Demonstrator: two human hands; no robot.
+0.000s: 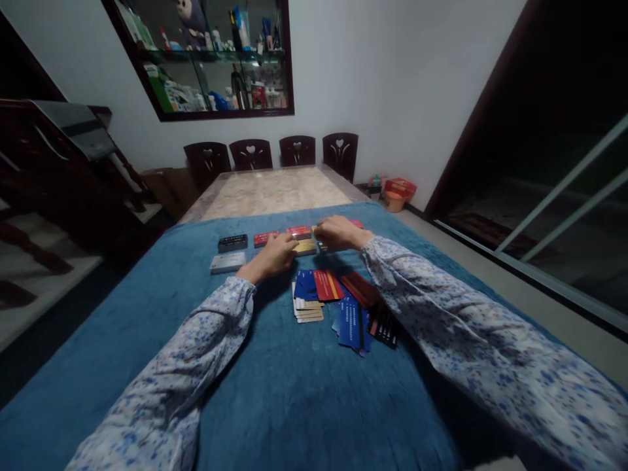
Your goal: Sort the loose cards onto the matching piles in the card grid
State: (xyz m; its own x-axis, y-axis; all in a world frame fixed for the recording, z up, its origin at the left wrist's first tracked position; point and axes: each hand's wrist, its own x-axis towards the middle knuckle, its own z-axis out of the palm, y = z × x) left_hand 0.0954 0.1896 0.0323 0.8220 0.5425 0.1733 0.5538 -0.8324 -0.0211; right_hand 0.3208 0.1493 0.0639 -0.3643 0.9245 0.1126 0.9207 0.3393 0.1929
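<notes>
Neat stacks of plastic cards lie in two rows on a blue cloth. My left hand (275,255) is closed, fingers bent together at the left edge of a gold card stack (305,247); what they grip is hidden. Just right of that stack, my right hand (338,233) is curled low over other cards, its fingertips facing left and whatever they hold hidden. A red card stack (299,231) sits behind, between the hands. Closer to me is a loose spread: a red card with a yellow stripe (328,286), cream cards (309,314), blue cards (351,322) and black cards (385,327).
At the left end of the rows are a black card stack (232,243) and a silver-white card stack (227,263). The blue cloth (161,320) covers the near part of a marble-patterned table (275,188). Several dark chairs (250,154) stand at the far end.
</notes>
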